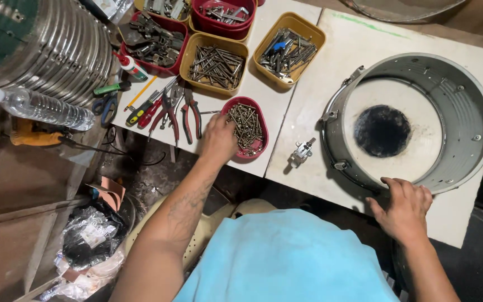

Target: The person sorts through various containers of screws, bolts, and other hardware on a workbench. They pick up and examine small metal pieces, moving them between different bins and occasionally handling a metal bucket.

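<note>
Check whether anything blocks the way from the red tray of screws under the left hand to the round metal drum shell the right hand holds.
Only a small metal lug bracket lies on the white tabletop between the red oval tray of screws, under the left hand, and the round metal drum shell, gripped by the right hand.

Small red oval tray [247,130] full of long screws [246,124], at near edge of white table [286,100]. Grey metal drum shell [409,120] stands open-end up near table's right edge, lugs on its wall.
</note>
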